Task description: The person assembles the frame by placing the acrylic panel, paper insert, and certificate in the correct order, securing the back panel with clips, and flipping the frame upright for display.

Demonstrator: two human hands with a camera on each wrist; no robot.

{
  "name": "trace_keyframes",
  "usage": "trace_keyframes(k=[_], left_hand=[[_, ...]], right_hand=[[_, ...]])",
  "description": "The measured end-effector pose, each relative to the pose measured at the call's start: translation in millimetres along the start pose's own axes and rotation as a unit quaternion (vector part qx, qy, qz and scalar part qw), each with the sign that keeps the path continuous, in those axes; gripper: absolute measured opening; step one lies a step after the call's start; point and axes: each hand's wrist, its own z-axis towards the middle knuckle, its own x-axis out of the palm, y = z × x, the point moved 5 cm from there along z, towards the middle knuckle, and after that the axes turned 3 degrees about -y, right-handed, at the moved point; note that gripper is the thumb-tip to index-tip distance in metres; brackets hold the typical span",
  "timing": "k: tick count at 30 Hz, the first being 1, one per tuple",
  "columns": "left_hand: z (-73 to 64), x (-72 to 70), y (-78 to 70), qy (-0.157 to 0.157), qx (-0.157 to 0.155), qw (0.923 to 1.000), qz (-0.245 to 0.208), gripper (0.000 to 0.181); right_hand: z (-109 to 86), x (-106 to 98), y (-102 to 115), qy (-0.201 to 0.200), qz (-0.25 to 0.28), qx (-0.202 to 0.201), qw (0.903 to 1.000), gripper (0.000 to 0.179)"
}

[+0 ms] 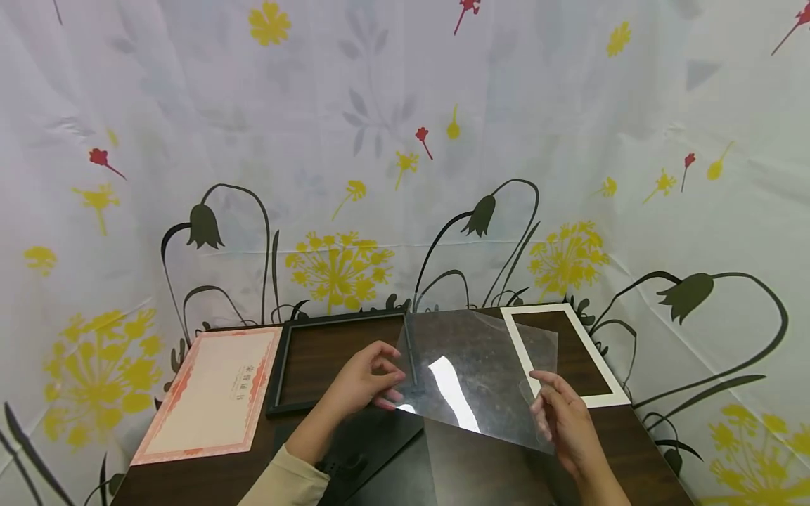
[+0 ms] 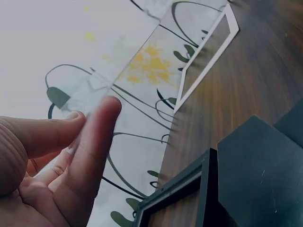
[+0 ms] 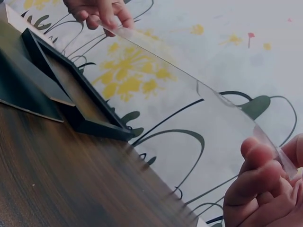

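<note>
A clear plastic sheet hangs in the air between both hands, slightly bowed and catching a bright reflection. My left hand pinches its left edge between thumb and fingers, as the left wrist view shows close up. On the opposite side, my right hand grips the edge near the lower right corner. Behind the left hand lies a black picture frame, with the table visible through its opening. A white mat frame rests on the table beyond the right hand, partly seen through the sheet.
At the left lies a certificate with a pink-orange border. Dark backing board pieces rest at the front, partly behind the left forearm. The brown wooden table backs onto a flower-patterned curtain.
</note>
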Motion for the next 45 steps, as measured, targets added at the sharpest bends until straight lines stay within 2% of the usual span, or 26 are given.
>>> trace_keyframes(k=[5,11,16,21,31,45], left_hand=[[-8.3,-2.7,1.5,-0.002,0.009,0.9997,-0.024,0.045],[-14.9,-10.5,4.8,-0.016,-0.004,0.9981,-0.06,0.047],[-18.2,-18.0,6.7,-0.021,-0.002,0.998,-0.06,0.046],[-22.6,-25.8,13.0,-0.025,-0.003,0.9979,-0.06,0.044],[-29.1,-40.9,16.4,-0.046,-0.009,0.9968,-0.064,0.044],[-41.3,-69.5,21.4,-0.072,-0.011,0.9958,-0.055,0.045]], right_hand=[[1.0,0.2,-0.4,0.002,0.014,0.0,0.9999,0.022],[1.4,5.2,-5.5,0.029,0.005,-0.002,0.9996,0.017],[2.2,11.6,-12.9,0.054,-0.01,0.012,0.9984,0.016],[3.9,16.7,-20.8,0.059,-0.022,0.023,0.9978,0.013],[13.7,32.9,-27.2,0.027,-0.028,0.018,0.9991,0.029],[30.6,62.6,-33.7,0.055,-0.041,0.022,0.9974,0.036]])
